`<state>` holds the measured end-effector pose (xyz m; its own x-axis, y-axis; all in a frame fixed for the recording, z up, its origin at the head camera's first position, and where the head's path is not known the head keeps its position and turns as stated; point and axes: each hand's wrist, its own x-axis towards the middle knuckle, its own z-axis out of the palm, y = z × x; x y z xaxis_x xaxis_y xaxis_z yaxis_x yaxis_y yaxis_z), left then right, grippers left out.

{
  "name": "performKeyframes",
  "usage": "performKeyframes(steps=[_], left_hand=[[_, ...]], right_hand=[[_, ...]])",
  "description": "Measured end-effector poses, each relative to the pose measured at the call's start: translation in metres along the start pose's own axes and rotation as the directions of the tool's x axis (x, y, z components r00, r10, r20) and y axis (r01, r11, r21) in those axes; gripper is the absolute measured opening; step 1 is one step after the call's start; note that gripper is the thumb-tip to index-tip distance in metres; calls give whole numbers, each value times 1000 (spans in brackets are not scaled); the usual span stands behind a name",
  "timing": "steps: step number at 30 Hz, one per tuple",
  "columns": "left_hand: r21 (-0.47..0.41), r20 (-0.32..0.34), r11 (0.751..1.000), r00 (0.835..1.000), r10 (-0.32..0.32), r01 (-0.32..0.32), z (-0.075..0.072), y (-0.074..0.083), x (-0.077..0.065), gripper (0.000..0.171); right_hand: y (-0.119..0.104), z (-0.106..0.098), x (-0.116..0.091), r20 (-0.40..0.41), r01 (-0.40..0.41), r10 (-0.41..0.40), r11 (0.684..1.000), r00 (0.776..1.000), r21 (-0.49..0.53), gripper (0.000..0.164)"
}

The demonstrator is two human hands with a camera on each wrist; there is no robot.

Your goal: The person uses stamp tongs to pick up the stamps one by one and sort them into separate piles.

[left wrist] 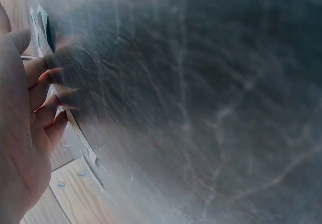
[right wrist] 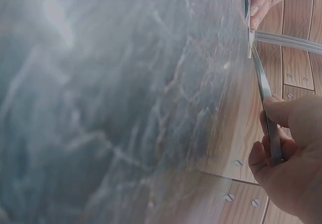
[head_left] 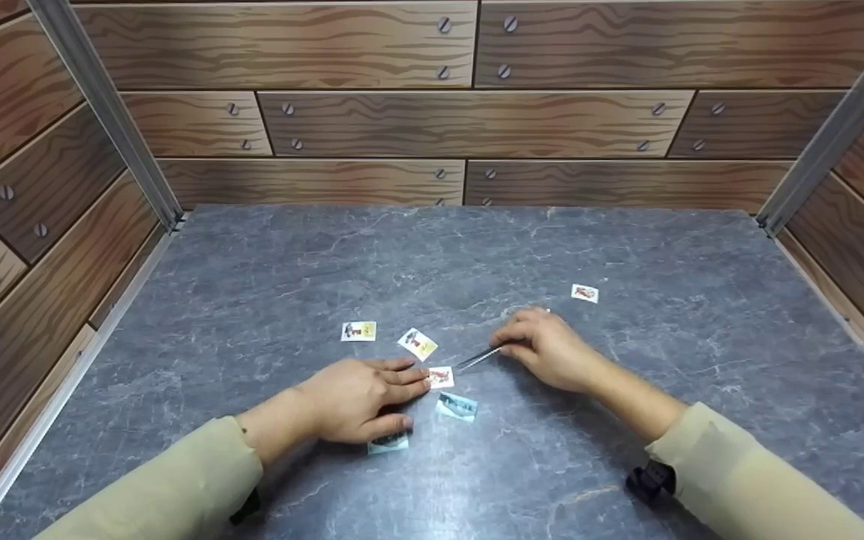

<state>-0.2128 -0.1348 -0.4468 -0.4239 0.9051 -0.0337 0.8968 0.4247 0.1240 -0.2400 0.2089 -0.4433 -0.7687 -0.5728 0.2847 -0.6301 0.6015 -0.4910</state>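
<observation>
Tweezers (right wrist: 264, 85) are pinched between the thumb and fingers of my right hand (head_left: 552, 351). Their tips point left and reach the right edge of a small white picture card (head_left: 442, 377). My left hand (head_left: 357, 397) lies palm down with its fingers extended, fingertips on that card's left edge. Under the left thumb is a bluish card (head_left: 388, 444), partly hidden by the hand. Another bluish card (head_left: 457, 406) sits just below the white one. In the right wrist view the tweezers slant up to the card beside the left fingers (right wrist: 255, 20).
Two cards with yellow pictures, one straight (head_left: 358, 331) and one turned askew (head_left: 418, 344), lie beyond my left hand. Farther back on the right is a single white card (head_left: 585, 293). Wood-patterned walls (head_left: 469, 124) enclose the grey marbled table (head_left: 289, 262).
</observation>
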Motion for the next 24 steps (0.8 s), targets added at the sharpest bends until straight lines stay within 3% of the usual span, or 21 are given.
performKeyframes(steps=[10, 24], left_hand=[[17, -6, 1000, 1000, 7, -7, 1, 0, 1, 60], [3, -6, 1000, 1000, 8, -8, 2, -1, 1, 61]], right_hand=[[-3, 3, 1, 44, -36, 36, 999, 998, -4, 16], [-4, 8, 8, 3, 4, -4, 1000, 1000, 21, 13]])
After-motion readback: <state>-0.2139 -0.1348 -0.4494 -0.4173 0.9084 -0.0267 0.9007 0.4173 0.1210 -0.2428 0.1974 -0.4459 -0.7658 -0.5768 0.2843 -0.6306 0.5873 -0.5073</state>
